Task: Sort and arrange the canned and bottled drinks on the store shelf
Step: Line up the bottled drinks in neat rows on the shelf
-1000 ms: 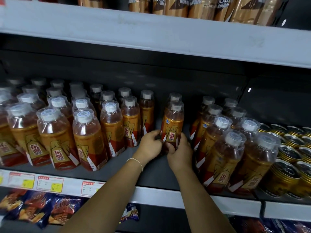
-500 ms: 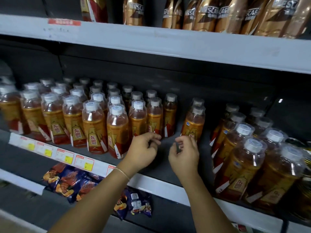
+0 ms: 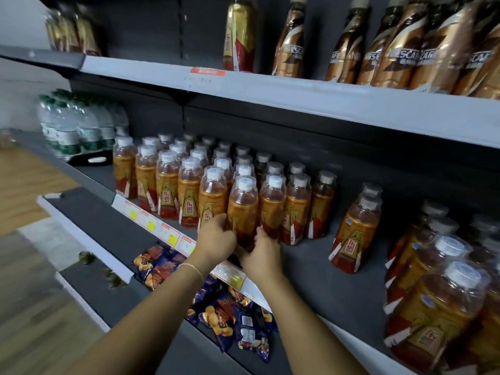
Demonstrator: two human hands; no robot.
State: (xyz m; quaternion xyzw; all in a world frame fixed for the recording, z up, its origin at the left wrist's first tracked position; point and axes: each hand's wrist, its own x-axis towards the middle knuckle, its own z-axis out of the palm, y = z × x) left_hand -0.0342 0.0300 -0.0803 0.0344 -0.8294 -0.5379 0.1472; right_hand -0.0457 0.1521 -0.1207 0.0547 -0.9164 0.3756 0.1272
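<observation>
Left hand (image 3: pixel 216 240) and right hand (image 3: pixel 260 254) sit close together, both cupped round the lower half of one orange drink bottle (image 3: pixel 242 209), fingers curled against its sides. This bottle stands upright at the near corner of a packed block of matching bottles (image 3: pixel 173 182), just behind the shelf's price-tag edge (image 3: pixel 169 235). Likely risk: it sits so close to that edge that a pull toward the viewer, or a slipping grip, could tip it off onto the snack packets (image 3: pixel 230 318) below. A sideways shove could topple the neighbours it touches. Open room lies to the right, a bare stretch of grey shelf (image 3: pixel 308 269) between the block and a lone pair of bottles (image 3: pixel 354 234). The upper shelf (image 3: pixel 270 90) overhead limits lifting height.
</observation>
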